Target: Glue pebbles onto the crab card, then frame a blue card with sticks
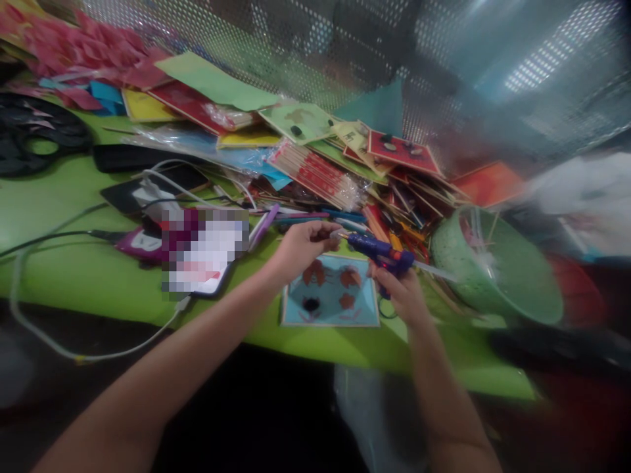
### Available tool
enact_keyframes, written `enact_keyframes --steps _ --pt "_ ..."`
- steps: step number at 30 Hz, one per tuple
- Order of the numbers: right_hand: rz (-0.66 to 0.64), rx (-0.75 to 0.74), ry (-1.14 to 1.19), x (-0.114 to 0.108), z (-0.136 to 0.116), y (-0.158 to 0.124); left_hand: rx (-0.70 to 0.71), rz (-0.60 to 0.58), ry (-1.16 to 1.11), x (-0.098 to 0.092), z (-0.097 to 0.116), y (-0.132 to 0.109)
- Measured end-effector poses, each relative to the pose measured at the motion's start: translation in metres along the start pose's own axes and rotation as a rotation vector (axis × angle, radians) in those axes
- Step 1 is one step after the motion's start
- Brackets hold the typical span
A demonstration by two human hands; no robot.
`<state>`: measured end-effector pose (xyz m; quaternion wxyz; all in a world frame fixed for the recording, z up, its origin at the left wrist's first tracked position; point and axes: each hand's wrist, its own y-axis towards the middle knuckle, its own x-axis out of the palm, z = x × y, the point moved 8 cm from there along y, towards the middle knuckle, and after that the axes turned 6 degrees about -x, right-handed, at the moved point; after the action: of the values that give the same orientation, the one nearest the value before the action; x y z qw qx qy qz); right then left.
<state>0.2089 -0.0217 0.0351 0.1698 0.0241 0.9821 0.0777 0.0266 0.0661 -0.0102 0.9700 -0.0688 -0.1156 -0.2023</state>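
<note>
Gluing, I judge: my right hand [401, 290] grips the glue gun [377, 248], my left hand [305, 242] seemingly pinches a small pale piece [336, 234] at its left end. The blue picture [328, 292] lies below, on the near side of the table [113, 289]; the next move likely calls for careful placing.

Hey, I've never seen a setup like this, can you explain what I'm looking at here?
There's no machine here: these are a person's two bare hands, seen in one picture from a camera worn on their head, looking forward and down.

The right hand holds a blue glue gun. The left hand seems to pinch a small pale piece by its nozzle, too blurred to identify.

Below them, on a green table, lies a light-blue card with orange shapes and a black one. To the left is a phone with a blurred-out screen; to the right, a green bowl. Packaged sticks and other craft supplies are heaped behind.
</note>
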Motion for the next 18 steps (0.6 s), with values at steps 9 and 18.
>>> enact_keyframes --steps 9,18 --pt "-0.02 0.006 0.007 0.0 0.006 -0.002 -0.005 -0.012 -0.017 0.0 -0.002 0.001" --pt "-0.005 -0.039 -0.006 -0.003 0.002 0.0 -0.031 0.008 -0.009 0.0 0.001 -0.001"
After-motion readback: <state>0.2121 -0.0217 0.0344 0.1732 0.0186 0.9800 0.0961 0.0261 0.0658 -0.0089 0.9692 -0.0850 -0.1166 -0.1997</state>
